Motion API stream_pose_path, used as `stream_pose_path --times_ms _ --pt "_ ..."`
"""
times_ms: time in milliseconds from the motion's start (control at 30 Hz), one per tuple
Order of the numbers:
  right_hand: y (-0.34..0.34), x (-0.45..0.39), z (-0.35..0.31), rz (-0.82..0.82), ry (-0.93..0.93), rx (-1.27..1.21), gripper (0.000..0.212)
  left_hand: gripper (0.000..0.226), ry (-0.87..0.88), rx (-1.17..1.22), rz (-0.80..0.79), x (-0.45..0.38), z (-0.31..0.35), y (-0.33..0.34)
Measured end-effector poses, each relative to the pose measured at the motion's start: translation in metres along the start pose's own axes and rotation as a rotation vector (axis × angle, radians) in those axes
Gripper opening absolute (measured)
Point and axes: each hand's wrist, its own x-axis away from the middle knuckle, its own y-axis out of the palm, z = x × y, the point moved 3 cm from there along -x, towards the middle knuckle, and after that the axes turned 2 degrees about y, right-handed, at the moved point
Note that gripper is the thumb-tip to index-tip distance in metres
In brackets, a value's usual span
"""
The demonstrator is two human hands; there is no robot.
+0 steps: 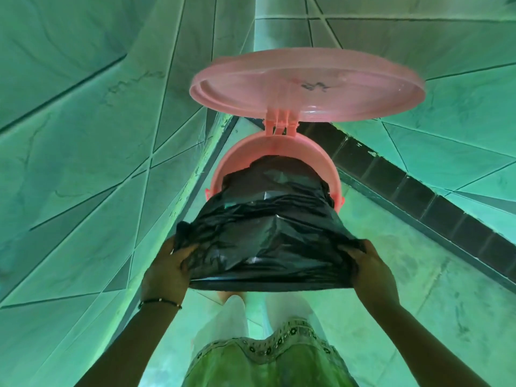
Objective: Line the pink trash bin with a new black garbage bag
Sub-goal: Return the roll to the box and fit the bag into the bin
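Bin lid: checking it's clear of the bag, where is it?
Head view: the lid stands hinged open behind the pink bin, above the black bag.

Tiled home corner — likely bathroom: glazed wall tiles, tiled floor, pink pedal bin.

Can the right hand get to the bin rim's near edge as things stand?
Probably not directly: the right hand is clamped on the black bag, which drapes over the near edge of the pink bin.
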Motion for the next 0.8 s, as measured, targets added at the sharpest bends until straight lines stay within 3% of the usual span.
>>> stream_pose_path --times_ms 67,167,200,300,400,500,667,800 --pt "0.013 -0.003 0.007 -0.086 0.022 0.113 0.051 0.044 -0.044 -0.127 -0.182 -0.004 -0.009 0.016" --pt "0.027 -0.025 0.01 -0.129 0.118 0.071 0.045 0.059 -0.197 -0.109 -0.282 -0.018 -0.012 0.031" --pt "0.03 -0.036 0.01 -0.115 0.172 0.008 0.039 0.067 -0.233 -0.074 -0.27 -0.026 -0.013 0.036" --pt "0.025 -0.068 0.009 0.046 0.309 -0.289 0.018 0.04 -0.288 -0.073 -0.168 -0.053 -0.005 0.036" --pt "0.001 -0.097 0.004 0.2 0.361 -0.446 0.021 0.033 -0.224 -0.013 -0.037 -0.086 0.012 0.023" --pt "-0.032 -0.112 -0.017 0.253 0.273 -0.44 0.029 0.026 -0.133 0.004 0.062 -0.111 0.037 0.003" --pt "-0.069 -0.125 -0.037 0.293 0.1 -0.205 0.037 0.025 -0.167 0.212 0.199 -0.148 0.078 -0.032" --pt "-0.086 -0.139 -0.05 0.365 -0.124 -0.039 0.043 0.026 0.02 0.237 0.144 -0.171 0.104 -0.04"
